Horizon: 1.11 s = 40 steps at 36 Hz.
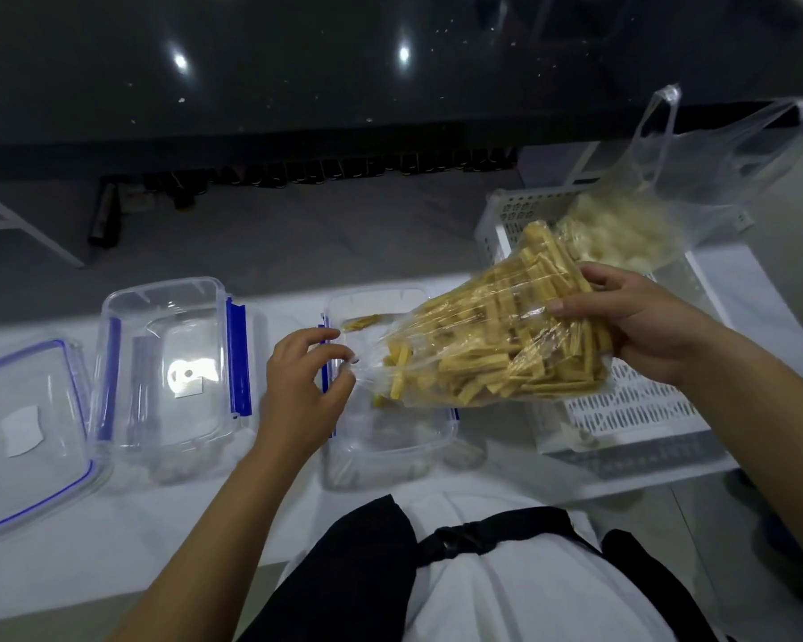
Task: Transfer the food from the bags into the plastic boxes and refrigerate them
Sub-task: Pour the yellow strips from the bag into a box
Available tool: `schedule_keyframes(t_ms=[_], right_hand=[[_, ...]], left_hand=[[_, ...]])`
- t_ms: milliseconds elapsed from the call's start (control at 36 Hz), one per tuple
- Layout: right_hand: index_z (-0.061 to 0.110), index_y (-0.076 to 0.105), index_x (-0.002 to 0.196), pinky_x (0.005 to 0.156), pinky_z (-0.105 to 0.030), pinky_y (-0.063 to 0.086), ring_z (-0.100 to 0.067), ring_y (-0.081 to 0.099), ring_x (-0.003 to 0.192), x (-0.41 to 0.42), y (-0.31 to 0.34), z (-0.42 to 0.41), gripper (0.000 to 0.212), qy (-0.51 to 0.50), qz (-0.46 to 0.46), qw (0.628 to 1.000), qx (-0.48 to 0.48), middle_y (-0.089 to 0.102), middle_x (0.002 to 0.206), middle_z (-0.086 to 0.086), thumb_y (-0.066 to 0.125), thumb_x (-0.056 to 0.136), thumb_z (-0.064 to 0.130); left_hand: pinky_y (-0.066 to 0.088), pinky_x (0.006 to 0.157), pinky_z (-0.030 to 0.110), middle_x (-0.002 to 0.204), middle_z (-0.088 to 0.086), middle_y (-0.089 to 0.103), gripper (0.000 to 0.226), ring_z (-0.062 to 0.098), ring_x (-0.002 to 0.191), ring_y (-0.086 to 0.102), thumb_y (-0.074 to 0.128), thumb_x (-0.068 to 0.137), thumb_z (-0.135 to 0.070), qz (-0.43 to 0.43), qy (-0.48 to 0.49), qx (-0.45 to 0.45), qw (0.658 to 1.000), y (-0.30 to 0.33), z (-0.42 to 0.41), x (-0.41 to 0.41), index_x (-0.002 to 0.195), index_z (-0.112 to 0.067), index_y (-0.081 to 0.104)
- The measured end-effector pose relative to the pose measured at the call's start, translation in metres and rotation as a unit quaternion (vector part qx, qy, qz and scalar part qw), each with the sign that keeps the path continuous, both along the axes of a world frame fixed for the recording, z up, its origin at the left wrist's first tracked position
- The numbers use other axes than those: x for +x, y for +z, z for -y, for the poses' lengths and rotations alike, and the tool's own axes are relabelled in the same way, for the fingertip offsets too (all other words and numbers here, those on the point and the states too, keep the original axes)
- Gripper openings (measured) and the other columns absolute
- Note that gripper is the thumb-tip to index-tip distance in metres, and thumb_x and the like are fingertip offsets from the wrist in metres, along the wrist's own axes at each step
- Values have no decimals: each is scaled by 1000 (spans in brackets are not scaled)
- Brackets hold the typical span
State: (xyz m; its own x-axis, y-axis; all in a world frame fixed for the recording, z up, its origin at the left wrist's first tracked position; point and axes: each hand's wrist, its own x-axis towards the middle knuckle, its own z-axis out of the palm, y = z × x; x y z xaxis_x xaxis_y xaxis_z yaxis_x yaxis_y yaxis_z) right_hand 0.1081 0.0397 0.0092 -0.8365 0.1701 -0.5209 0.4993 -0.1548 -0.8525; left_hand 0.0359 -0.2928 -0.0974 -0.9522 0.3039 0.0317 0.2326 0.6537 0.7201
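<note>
A clear bag of yellow food strips (497,335) lies tilted over an open clear plastic box (390,447) with blue clips. The bag's mouth points down into the box. My right hand (631,322) grips the bag's raised bottom end. At the mouth, my left hand (307,386) pinches the plastic edge. A few strips (360,322) lie inside the box at its far side. A second bag with pale food (622,229) sits in a white slotted basket (631,410) on the right.
Another open clear box (168,363) with blue clips stands to the left, and a clear lid (24,433) lies at the far left. All rest on a white table (158,539). A dark glossy counter (297,62) stands beyond.
</note>
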Motion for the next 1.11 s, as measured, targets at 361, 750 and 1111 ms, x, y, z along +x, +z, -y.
schedule_keyframes(t_ms=[361, 750, 1111], right_hand=[[15, 68, 117, 70, -39, 63, -29, 74, 92, -7, 10, 10, 55, 7, -27, 1000, -8, 75, 109, -13, 79, 63, 9], [15, 68, 115, 77, -41, 63, -29, 74, 91, -22, 32, 27, 65, 48, -51, 997, 33, 76, 98, -8, 86, 53, 18], [15, 69, 113, 82, -48, 59, -28, 72, 89, -33, 40, 39, 57, 39, -46, 998, 37, 73, 98, -9, 83, 57, 16]], left_hand=[[31, 114, 46, 137, -10, 54, 13, 16, 133, 42, 73, 89, -26, 60, -75, 3, 995, 21, 8, -6, 97, -34, 66], [38, 106, 39, 127, -19, 54, 13, 4, 122, 44, 74, 89, -26, 25, -48, 40, 998, 21, 13, -10, 96, -34, 67], [47, 91, 33, 101, -13, 64, 8, 13, 101, 60, 71, 90, -19, 22, -8, 53, 998, 22, 21, 5, 97, -22, 72]])
